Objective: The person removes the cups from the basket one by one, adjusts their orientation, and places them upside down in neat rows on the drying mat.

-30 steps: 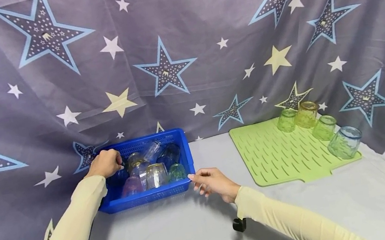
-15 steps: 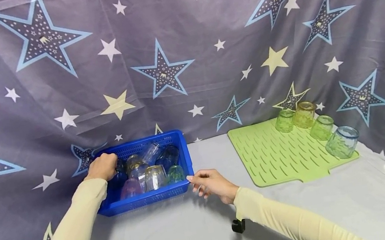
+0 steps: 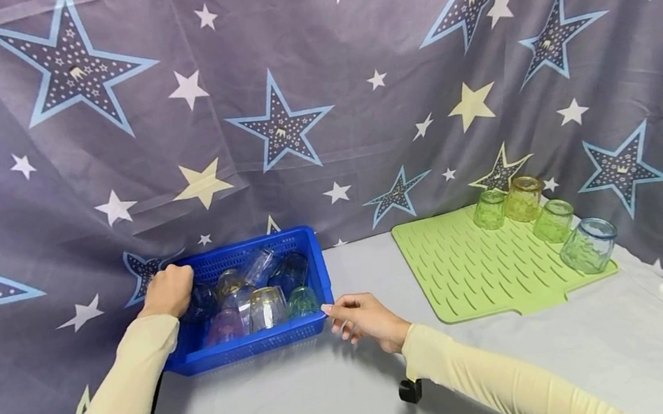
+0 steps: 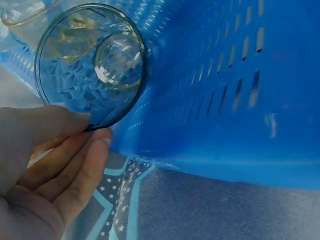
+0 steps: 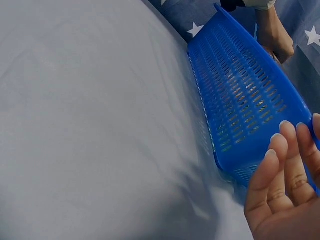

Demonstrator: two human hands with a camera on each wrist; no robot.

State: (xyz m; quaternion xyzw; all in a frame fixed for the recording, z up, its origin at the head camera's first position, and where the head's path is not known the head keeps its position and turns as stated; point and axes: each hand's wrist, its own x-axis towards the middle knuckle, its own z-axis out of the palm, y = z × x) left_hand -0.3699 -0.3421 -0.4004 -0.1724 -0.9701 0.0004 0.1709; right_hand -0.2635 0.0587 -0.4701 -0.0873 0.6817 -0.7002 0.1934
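Note:
At the left end of the blue plastic basket [image 3: 250, 349], my left hand [image 3: 168, 291] reaches over the rim. In the left wrist view its thumb and fingers pinch the rim of a see-through drinking glass [image 4: 75, 87], which looks bluish against the basket wall. The head view shows this glass only partly, beside the hand. My right hand [image 3: 368, 322] is at the basket's front right corner, with thumb and index finger pinching the basket rim and the other fingers loosely bent. Several more glasses lie in the basket, among them a pink glass [image 3: 226, 326], a gold-rimmed glass [image 3: 268, 309] and a green glass [image 3: 303, 302].
To the right lies a green drying mat [image 3: 461, 266]. Along its right side stand upside-down glasses: two green, a yellow glass [image 3: 523, 200] and a light blue glass [image 3: 589, 246]. A star-patterned curtain [image 3: 304, 189] hangs behind the white-covered table [image 3: 284, 412].
My left hand has shifted slightly left and turned, and a dark bluish glass now shows beside it. The right hand stays at the basket corner.

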